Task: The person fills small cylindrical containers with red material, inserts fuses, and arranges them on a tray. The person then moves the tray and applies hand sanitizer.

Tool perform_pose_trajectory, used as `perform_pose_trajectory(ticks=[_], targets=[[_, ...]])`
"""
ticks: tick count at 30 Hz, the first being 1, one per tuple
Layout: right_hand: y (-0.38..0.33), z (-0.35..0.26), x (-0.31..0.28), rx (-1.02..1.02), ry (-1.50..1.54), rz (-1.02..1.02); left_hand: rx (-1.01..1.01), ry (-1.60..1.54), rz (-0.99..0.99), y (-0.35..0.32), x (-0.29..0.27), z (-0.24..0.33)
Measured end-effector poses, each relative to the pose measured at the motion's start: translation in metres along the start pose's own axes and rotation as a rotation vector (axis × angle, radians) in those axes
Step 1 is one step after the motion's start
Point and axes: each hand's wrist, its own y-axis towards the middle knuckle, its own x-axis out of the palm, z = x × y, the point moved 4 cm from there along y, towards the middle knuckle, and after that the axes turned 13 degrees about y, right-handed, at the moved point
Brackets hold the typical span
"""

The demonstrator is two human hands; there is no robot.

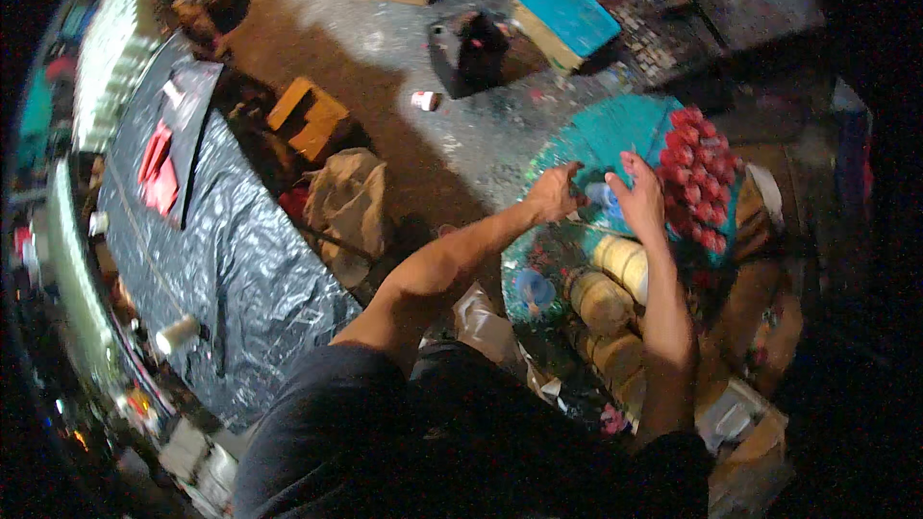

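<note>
My left hand (554, 194) hovers over a round teal-covered surface (611, 125), its fingers curved and apart. To the right, my right hand (638, 198) is raised with thumb and forefinger spread, and I make out nothing held in either hand. A small blue object (604, 196) shows between the hands; its kind is unclear, and I cannot tell if a hand touches it. Beside my right hand lies a cluster of shiny red, round-ended pieces (694, 173). Nearer to me are several pale yellow rolls (601, 300). A translucent blue cup-like container (534, 288) sits to their left.
At left is a table covered in black plastic sheeting (260, 250), with red gloves (160, 173) on it. A brown sack (348, 197) and an orange box (310, 118) stand beside it. Farther off are a black container (466, 53) and a blue-lidded box (565, 12).
</note>
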Motion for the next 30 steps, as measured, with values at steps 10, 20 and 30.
perform_pose_trajectory(ticks=[10, 20, 30], targets=[[-0.038, -0.094, 0.199, -0.21, 0.588, -0.709, 0.358, -0.969, 0.607, -0.213, -0.211, 0.055], [-0.252, -0.363, 0.258, -0.626, 1.099, -0.794, -0.136, 0.351, 1.061, -0.433, -0.191, -0.016], [-0.428, -0.441, 0.402, -0.345, 0.73, -1.087, 0.441, 0.0, 1.339, -0.76, -0.273, 0.122]])
